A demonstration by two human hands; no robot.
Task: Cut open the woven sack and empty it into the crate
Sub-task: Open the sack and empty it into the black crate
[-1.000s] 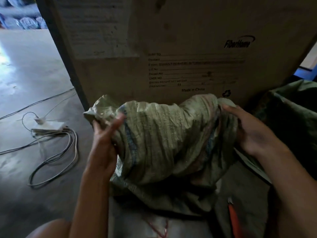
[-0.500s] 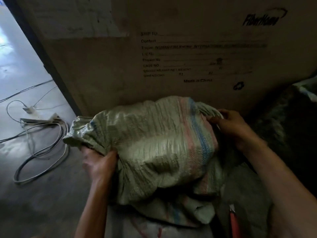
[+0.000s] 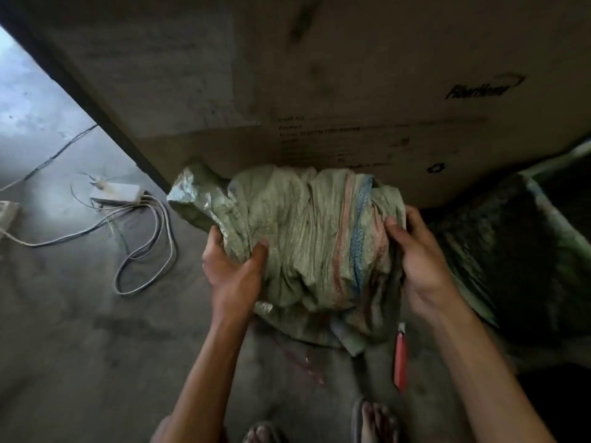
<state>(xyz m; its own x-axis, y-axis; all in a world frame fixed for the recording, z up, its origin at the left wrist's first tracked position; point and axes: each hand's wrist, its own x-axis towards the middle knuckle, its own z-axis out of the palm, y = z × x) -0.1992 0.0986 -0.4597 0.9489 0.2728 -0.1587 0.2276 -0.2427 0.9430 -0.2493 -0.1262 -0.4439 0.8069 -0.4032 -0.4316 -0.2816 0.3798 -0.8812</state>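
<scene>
A crumpled pale green woven sack (image 3: 303,238) with pink and blue stripes sits low in front of me, against a big cardboard box. My left hand (image 3: 235,270) grips its left side, thumb pressed into the cloth. My right hand (image 3: 419,260) holds its right edge, fingers tucked behind the fabric. A red-handled cutter (image 3: 400,356) lies on the floor just below the sack, under my right forearm. No crate is visible.
The large cardboard box (image 3: 351,75) fills the background. White power strips (image 3: 115,193) and looped cables (image 3: 144,251) lie on the concrete floor at left. A dark green sack (image 3: 499,251) sits at right. My feet in sandals (image 3: 374,417) show at the bottom.
The sack has been lowered toward the floor and bunched tighter. My left hand shifted from under the sack's left corner to its front; the right hand stayed on the right edge.
</scene>
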